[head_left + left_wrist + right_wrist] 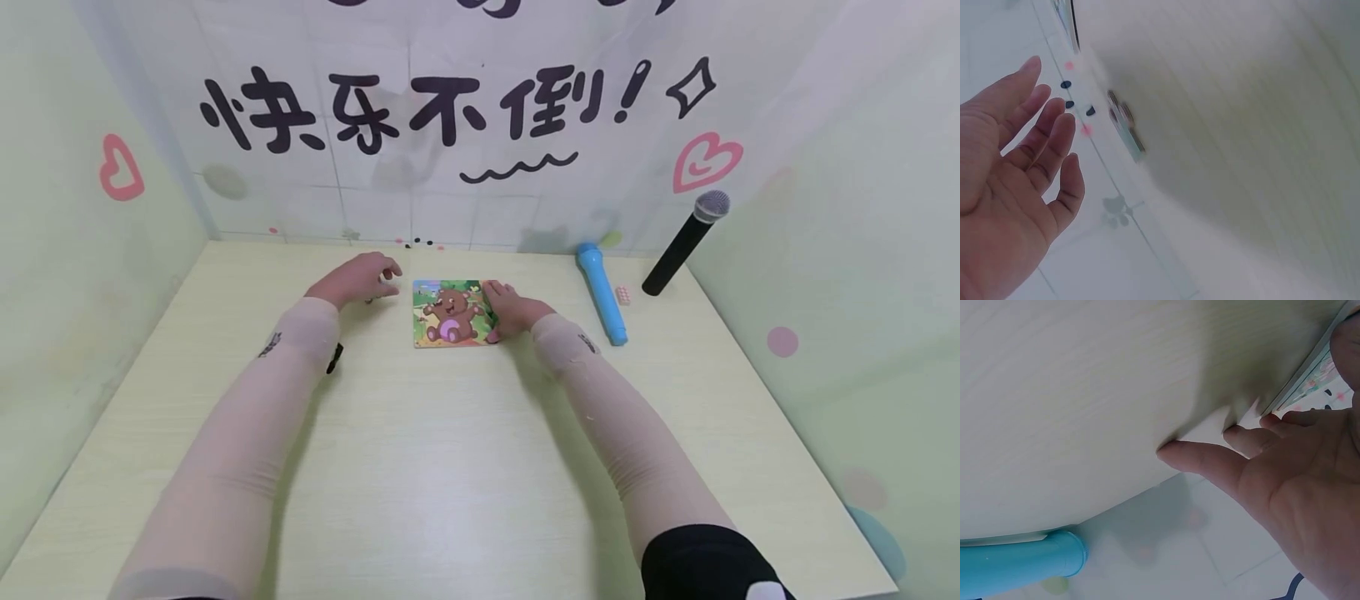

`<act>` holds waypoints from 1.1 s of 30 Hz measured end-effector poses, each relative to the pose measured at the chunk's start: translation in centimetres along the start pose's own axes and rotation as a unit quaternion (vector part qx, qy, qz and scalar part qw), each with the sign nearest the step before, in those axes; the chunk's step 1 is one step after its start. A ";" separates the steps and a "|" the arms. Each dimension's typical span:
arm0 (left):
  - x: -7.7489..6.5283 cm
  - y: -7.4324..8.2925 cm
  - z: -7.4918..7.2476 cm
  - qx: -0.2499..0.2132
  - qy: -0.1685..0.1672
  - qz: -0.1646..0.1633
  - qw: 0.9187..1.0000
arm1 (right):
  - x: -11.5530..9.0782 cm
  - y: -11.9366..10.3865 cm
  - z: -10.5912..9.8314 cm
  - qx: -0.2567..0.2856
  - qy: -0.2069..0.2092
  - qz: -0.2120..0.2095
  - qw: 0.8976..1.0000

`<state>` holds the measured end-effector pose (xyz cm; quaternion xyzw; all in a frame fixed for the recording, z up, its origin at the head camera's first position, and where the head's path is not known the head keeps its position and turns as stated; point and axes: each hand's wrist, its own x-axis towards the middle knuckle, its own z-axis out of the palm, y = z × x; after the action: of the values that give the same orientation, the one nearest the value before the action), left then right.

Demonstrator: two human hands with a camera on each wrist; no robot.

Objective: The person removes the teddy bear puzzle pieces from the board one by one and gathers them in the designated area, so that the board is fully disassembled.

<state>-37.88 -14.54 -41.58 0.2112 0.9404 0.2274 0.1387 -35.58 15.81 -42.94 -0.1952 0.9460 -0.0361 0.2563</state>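
Observation:
A flat, roughly square board with a cartoon bear picture [450, 321] lies on the table toward the back. My right hand [512, 310] holds its right side, thumb at the near corner and fingers at the far one. In the right wrist view the thumb overlaps the board's edge [1310, 372], and the outer fingers stretch toward the tabletop. To the left of the board and apart from it, my left hand [356, 279] has loosely bent fingers and an empty palm. A small thin piece with brown and teal colours [1125, 125] lies near that hand; its kind is unclear.
A blue toy microphone [602, 296] lies right of my right hand. Beside it are a small pink block [623, 295] and a black microphone with a silver head [682, 246]. A printed banner [450, 200] hangs behind the table; pale walls flank both sides.

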 end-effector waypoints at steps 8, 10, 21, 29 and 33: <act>1.5 2.4 1.6 0.008 -0.019 0.015 1.000 | 0.2 0.1 0.3 -0.002 -0.001 0.001 1.000; 1.7 2.9 2.0 0.007 -0.024 0.013 1.000 | 0.3 0.1 0.3 -0.002 -0.001 0.003 1.000; 3.1 3.8 3.5 0.025 -0.030 0.034 0.999 | 0.3 0.2 0.4 0.005 -0.002 0.019 1.000; 3.3 4.6 3.7 0.022 -0.033 0.022 0.999 | 0.1 0.3 0.4 0.008 -0.002 0.010 1.000; 3.6 4.7 3.9 0.016 -0.030 0.021 0.999 | 0.1 0.3 0.3 0.005 -0.001 0.011 1.000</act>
<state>-38.06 -7.69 -43.25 0.2402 0.9346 0.2088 0.1586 -35.59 16.08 -43.31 -0.1832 0.9477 -0.0377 0.2586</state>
